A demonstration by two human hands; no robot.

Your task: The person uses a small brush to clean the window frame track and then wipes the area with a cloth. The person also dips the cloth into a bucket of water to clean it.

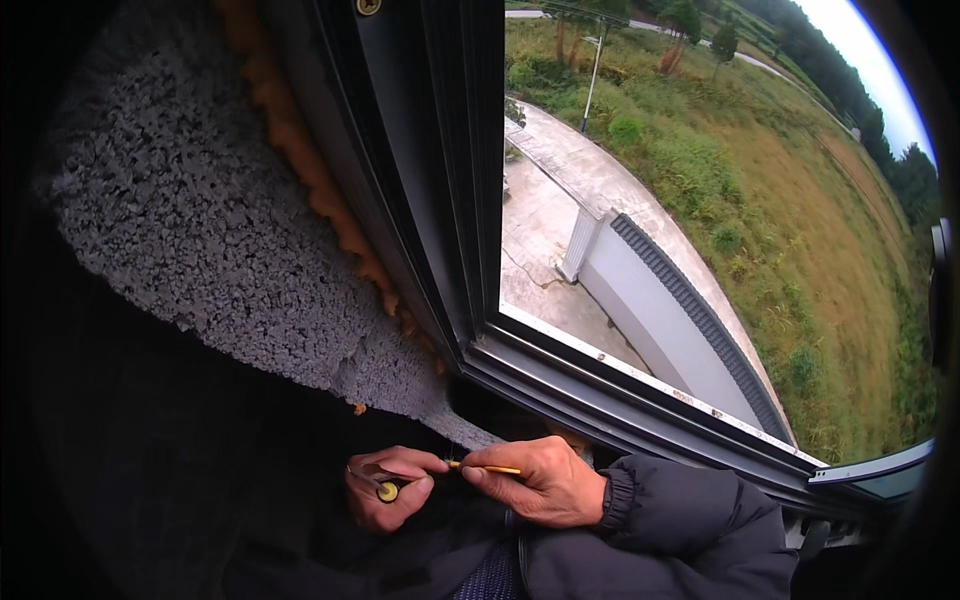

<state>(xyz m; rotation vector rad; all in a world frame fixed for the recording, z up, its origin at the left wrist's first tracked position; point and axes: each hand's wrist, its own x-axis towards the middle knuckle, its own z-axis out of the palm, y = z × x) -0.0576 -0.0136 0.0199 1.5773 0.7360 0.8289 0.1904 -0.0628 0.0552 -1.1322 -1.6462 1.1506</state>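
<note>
My right hand (544, 480) pinches a thin yellow stick (501, 470) between thumb and fingers. Its left end points at the fingertips of my left hand (394, 480), and I cannot tell whether they touch it. In my left hand lies a tool with a round yellow-and-black handle end (388, 492). A thin shaft (363, 477) runs from that end across the palm, and the rest of the tool is hidden by my fingers. Both hands are held low, just below the corner of a dark window frame (480, 349), on the room side.
Rough grey plaster (225, 225) borders the window on the left. Orange expanding foam (330, 202) bulges along the frame joint, with a loose crumb (359, 409) below. Through the opening appear a white wall with a tiled top (645, 292), paving (536, 217) and a grassy field (750, 225).
</note>
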